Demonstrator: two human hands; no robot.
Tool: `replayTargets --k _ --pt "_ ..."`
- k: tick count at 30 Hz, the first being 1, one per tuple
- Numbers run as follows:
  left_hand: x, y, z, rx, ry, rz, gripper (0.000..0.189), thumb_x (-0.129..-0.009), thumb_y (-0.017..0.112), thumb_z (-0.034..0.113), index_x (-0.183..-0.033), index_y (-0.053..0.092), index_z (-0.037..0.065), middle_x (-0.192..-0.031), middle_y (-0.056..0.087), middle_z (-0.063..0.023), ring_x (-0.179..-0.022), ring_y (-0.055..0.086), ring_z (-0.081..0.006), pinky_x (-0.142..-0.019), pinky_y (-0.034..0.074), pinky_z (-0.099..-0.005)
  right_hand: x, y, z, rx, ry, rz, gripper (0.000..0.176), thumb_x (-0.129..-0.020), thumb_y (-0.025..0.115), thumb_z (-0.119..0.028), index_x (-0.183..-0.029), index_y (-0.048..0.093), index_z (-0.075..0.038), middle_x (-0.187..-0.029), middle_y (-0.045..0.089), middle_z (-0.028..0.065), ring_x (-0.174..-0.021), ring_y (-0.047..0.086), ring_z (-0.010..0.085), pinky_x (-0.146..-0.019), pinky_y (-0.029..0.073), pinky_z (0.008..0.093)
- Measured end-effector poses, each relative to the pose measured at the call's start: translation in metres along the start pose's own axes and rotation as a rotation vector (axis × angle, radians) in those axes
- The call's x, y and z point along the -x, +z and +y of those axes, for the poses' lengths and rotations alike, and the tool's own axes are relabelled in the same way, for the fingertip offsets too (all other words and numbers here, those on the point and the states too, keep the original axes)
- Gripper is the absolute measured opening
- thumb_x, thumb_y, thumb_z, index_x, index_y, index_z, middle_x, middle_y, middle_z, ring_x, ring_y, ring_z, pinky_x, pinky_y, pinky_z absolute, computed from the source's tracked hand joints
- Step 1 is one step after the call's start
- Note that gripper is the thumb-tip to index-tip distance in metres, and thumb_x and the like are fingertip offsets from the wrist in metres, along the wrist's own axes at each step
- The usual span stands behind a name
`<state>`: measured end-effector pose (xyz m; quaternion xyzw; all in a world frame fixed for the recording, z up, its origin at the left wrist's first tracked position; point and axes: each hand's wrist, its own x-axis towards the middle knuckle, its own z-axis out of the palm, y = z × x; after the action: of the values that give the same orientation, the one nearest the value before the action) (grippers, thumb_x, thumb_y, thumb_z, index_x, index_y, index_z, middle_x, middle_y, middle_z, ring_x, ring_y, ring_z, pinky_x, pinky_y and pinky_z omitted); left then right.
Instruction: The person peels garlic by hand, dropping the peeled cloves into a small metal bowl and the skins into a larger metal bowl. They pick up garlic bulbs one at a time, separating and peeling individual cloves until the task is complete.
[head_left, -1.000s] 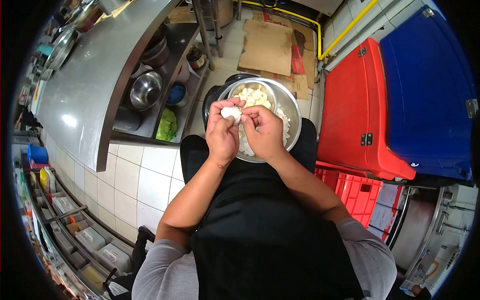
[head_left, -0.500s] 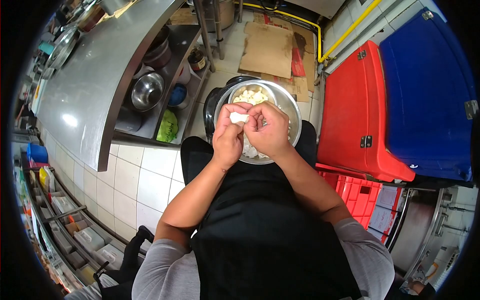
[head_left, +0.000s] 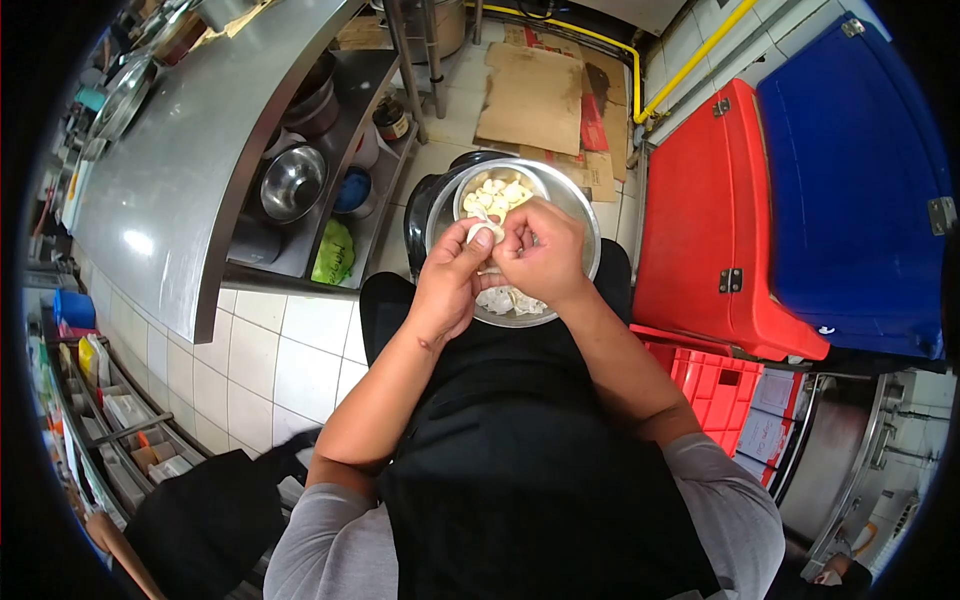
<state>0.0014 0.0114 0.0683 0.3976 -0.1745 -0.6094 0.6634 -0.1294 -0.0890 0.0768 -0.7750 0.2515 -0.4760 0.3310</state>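
Observation:
A pale garlic clove (head_left: 487, 231) is pinched between the thumb and fingers of my left hand (head_left: 450, 278), with a thin strip of skin standing up from it. My right hand (head_left: 547, 248) is closed, its thumb and fingertips at the clove's right side. Both hands are above a wide metal basin (head_left: 592, 235). Inside it, at the far side, sits a smaller metal bowl (head_left: 460, 196) with several peeled garlic cloves (head_left: 498, 193). White papery garlic skins (head_left: 512, 300) lie in the near part of the basin, partly hidden by my hands.
A steel table (head_left: 165, 170) with a lower shelf holding bowls stands left. Red (head_left: 700, 230) and blue (head_left: 850, 190) insulated boxes are right, above a red crate (head_left: 705, 390). Flattened cardboard (head_left: 530, 95) covers the floor ahead. A person in dark clothing (head_left: 205, 520) is at lower left.
My left hand has tilted and its fingers have shifted around the clove; a strip of skin now stands up from it. The person at lower left has come further into view.

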Motion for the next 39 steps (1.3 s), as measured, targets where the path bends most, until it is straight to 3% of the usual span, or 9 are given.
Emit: replayTargets --k 4,9,12,18,21,25,28,35,39 --pt "-0.001 0.004 0.002 -0.037 0.05 -0.038 0.033 -0.112 0.059 0.016 -0.14 0.057 -0.003 -0.121 0.072 -0.0116 -0.109 0.072 -0.0196 -0.098 0.06 -0.0364 0.001 0.001 -0.002 0.001 -0.099 -0.001 0.016 -0.077 0.073 0.007 -0.077 0.061 -0.003 -0.071 0.061 0.0015 -0.058 0.055 0.0052 -0.051 0.045 0.0246" --pt "-0.004 0.0 -0.012 0.017 0.09 -0.055 0.037 -0.112 0.059 0.018 -0.145 0.057 -0.001 -0.128 0.071 -0.0114 -0.112 0.072 -0.0203 -0.101 0.059 -0.0384 0.015 0.012 0.018 -0.473 0.429 0.064 0.011 -0.086 0.069 0.007 -0.086 0.062 -0.001 -0.076 0.064 -0.0009 -0.066 0.058 0.0017 -0.056 0.046 0.0214" --pt "-0.004 -0.008 -0.014 0.095 0.05 -0.082 0.038 -0.112 0.058 0.017 -0.145 0.055 -0.001 -0.13 0.071 -0.0124 -0.113 0.072 -0.0218 -0.101 0.059 -0.0389 0.014 0.007 0.025 -0.546 0.483 0.03 0.009 -0.09 0.067 0.008 -0.094 0.064 0.001 -0.08 0.066 -0.0005 -0.07 0.06 0.0031 -0.063 0.05 0.0216" --pt "-0.006 -0.024 -0.02 0.156 0.09 -0.071 0.03 -0.112 0.059 0.013 -0.137 0.052 0.0 -0.13 0.07 -0.0178 -0.113 0.074 -0.0255 -0.098 0.062 -0.039 0.002 -0.011 -0.011 -0.129 0.068 -0.161 0.022 -0.087 0.074 0.007 -0.109 0.07 0.002 -0.086 0.066 0.0052 -0.078 0.065 0.0123 -0.072 0.053 0.0276" --pt "-0.006 -0.026 -0.02 0.17 0.097 -0.065 0.029 -0.111 0.061 0.013 -0.135 0.052 0.001 -0.13 0.071 -0.0179 -0.113 0.074 -0.0266 -0.098 0.062 -0.0392 0.009 -0.006 -0.003 -0.106 0.045 -0.19 0.026 -0.087 0.078 0.003 -0.112 0.07 0.001 -0.087 0.065 0.0079 -0.077 0.066 0.0159 -0.073 0.053 0.0284" --pt "-0.004 -0.032 -0.017 0.203 0.057 -0.145 0.027 -0.111 0.061 0.014 -0.134 0.054 0.002 -0.13 0.071 -0.0174 -0.112 0.074 -0.0287 -0.097 0.062 -0.0389 0.012 -0.003 0.015 -0.098 0.093 -0.211 0.017 -0.092 0.077 0.0 -0.107 0.07 0.001 -0.089 0.068 0.0078 -0.079 0.066 0.0136 -0.073 0.054 0.0287" --pt "-0.007 -0.04 -0.016 0.27 0.001 -0.174 0.025 -0.112 0.058 0.016 -0.134 0.058 0.003 -0.131 0.071 -0.0168 -0.11 0.075 -0.0296 -0.094 0.061 -0.0385 0.021 0.003 0.043 -0.517 0.567 -0.018 0.007 -0.098 0.074 -0.003 -0.098 0.068 0.0 -0.096 0.073 0.0075 -0.083 0.065 0.0081 -0.074 0.055 0.0286" --pt "-0.022 -0.072 -0.028 0.274 -0.093 -0.1 0.027 -0.113 0.057 0.019 -0.135 0.06 0.003 -0.123 0.073 -0.0123 -0.101 0.075 -0.0238 -0.085 0.059 -0.0334 0.059 -0.013 0.091 0.171 0.577 -0.366 0.018 -0.095 0.076 0.0 -0.112 0.07 0.002 -0.102 0.075 0.0146 -0.084 0.072 0.0133 -0.074 0.056 0.0294" --pt "-0.028 -0.077 -0.039 0.177 -0.14 -0.045 0.025 -0.113 0.057 0.022 -0.131 0.061 0.004 -0.113 0.073 -0.0079 -0.091 0.071 -0.0165 -0.079 0.055 -0.029 0.055 -0.005 0.071 -0.061 0.432 -0.24 0.029 -0.093 0.079 0.001 -0.12 0.069 0.002 -0.107 0.074 0.0145 -0.086 0.071 0.0117 -0.076 0.056 0.0273"
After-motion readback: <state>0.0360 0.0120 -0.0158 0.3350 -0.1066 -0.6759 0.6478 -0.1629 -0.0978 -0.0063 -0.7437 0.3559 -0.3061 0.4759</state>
